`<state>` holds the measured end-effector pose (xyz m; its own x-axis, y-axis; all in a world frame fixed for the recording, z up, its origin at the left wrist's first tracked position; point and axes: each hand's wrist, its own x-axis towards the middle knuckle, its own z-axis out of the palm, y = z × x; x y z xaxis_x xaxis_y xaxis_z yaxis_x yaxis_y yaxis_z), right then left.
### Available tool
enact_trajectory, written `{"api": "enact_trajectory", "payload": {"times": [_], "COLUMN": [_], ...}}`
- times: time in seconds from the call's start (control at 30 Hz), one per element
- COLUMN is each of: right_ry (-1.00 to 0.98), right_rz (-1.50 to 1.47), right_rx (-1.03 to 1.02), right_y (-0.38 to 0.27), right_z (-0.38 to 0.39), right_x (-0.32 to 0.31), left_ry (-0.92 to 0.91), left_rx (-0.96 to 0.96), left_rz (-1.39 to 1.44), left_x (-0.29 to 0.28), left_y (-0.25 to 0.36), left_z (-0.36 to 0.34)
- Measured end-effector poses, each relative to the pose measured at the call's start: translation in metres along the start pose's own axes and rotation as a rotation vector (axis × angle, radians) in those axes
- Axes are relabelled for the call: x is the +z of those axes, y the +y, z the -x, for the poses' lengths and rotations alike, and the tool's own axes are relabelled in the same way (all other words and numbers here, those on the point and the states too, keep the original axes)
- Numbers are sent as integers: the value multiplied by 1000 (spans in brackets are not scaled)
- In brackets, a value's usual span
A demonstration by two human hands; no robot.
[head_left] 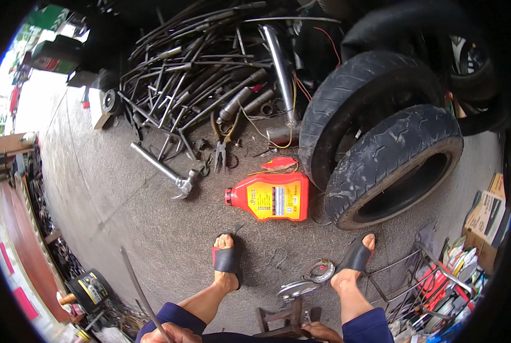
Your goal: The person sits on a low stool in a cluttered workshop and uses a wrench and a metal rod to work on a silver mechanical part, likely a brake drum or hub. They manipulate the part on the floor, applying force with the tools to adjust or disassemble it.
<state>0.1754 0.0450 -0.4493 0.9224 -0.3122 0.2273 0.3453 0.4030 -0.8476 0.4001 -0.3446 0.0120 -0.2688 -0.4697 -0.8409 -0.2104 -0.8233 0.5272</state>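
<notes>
My left hand [166, 334] is at the lower edge, closed around a long, thin, grey rod [133, 277] that angles up to the left. My right hand [318, 332] is partly in view at the bottom, closed, beside a dark wooden stool [278, 317] between my legs; what it holds is hidden. Just in front of the stool lie round metal parts [318, 270]. A red plastic bottle [244, 197] with a yellow label lies on its side ahead of my feet, and a claw hammer [164, 171] rests left of it, below pliers [221, 148].
A heap of metal rods and tools [187, 86] spreads across the back. Two worn tyres [395, 163] stand at the right, more behind them. Cardboard boxes [484, 217] and a metal frame with clutter [432, 286] are at lower right. Boards [15, 228] and a black container [89, 288] line the left.
</notes>
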Motion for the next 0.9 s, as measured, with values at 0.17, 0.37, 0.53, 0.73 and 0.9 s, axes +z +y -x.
{"api": "enact_trajectory", "payload": {"times": [0.17, 0.37, 0.53, 0.73, 0.9], "right_ry": [-67, -102, 16, 800, 1598], "right_rz": [45, 198, 441, 576, 741], "right_rx": [97, 222, 924, 1357, 1023], "right_y": [-3, 1, -48, -141, -238], "right_z": [1, 1, -33, -82, -161], "right_x": [-13, -10, 0, 28, 79], "left_ry": [29, -38, -182, -267, -290], "left_rx": [21, 59, 538, 524, 541], "left_rz": [-44, -64, -158, -361, -360], "left_x": [-13, -21, -25, -41, -23], "left_y": [-16, -31, -69, -92, -64], "left_z": [29, 63, 77, 81, 99]}}
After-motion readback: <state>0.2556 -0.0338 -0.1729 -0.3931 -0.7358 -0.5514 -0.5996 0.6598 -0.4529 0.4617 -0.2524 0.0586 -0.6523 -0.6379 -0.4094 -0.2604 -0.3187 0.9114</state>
